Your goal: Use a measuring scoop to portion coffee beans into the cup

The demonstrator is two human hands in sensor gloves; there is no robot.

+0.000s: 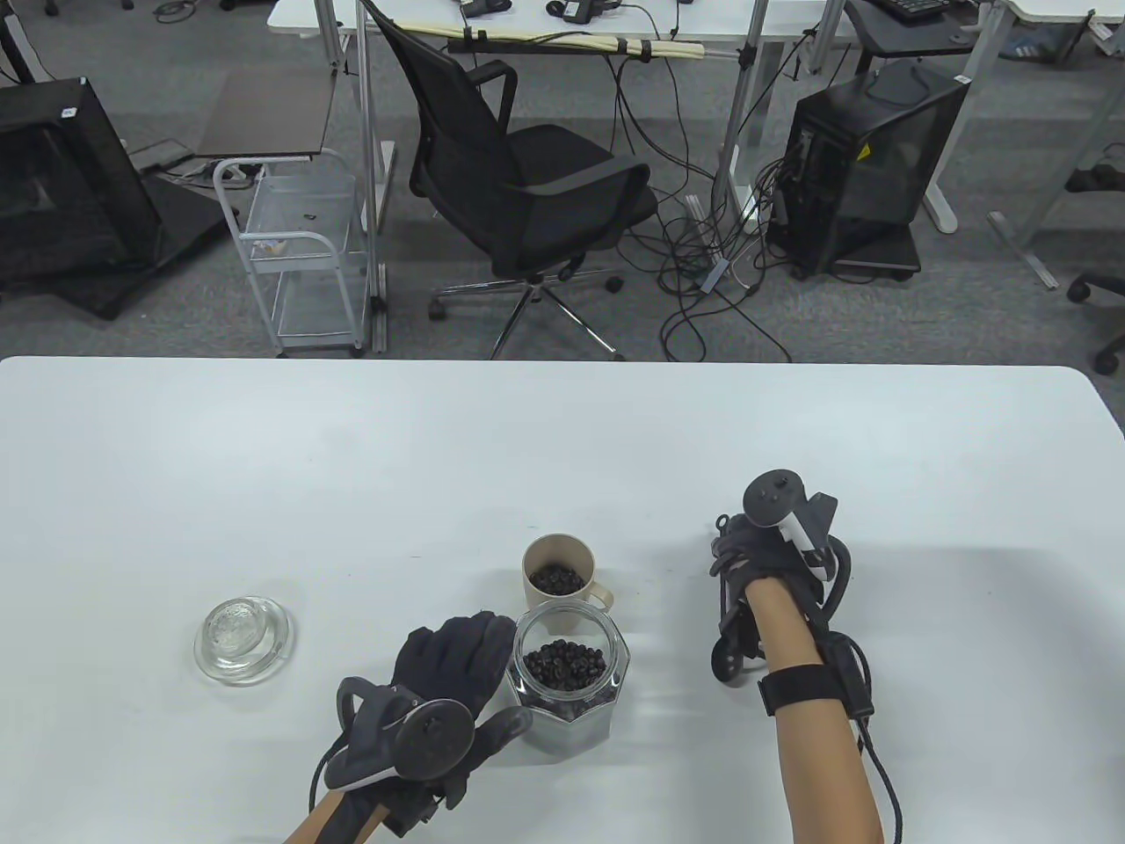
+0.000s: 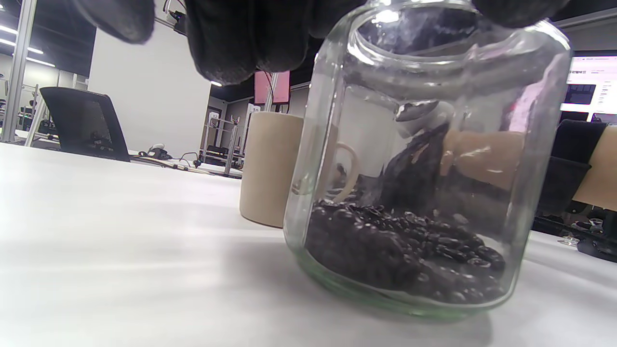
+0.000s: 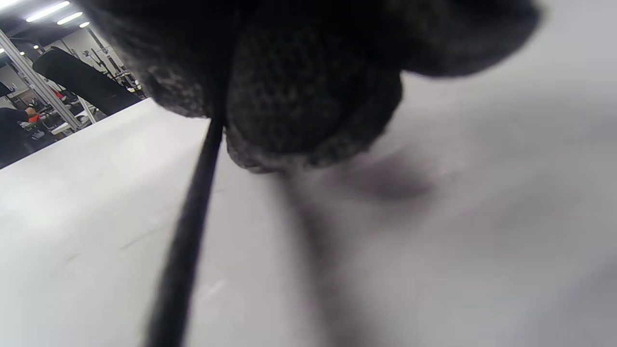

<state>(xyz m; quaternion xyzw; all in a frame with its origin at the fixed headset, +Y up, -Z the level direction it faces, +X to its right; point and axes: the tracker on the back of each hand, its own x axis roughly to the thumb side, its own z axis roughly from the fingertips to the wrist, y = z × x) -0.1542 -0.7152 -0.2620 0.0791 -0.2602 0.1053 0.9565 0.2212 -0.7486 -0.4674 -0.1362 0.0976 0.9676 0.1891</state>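
An open glass jar [image 1: 569, 681] about a third full of coffee beans [image 2: 400, 250] stands near the table's front edge. My left hand [image 1: 479, 668] grips its left side, fingers [image 2: 241, 38] over the shoulder and thumb at the front. Just behind the jar and close to it stands a beige cup [image 1: 557, 580] with beans in the bottom. My right hand [image 1: 736, 552] is low over the table, to the right of the cup. In the right wrist view its curled fingers [image 3: 308, 96] pinch the thin black handle of the measuring scoop [image 3: 188, 231]. The scoop's bowl is hidden.
The jar's glass lid [image 1: 243, 639] lies on the white table [image 1: 352, 475], to the left of my left hand. Beyond the table's far edge are an office chair [image 1: 527, 176], a wire cart [image 1: 299, 255] and floor cables.
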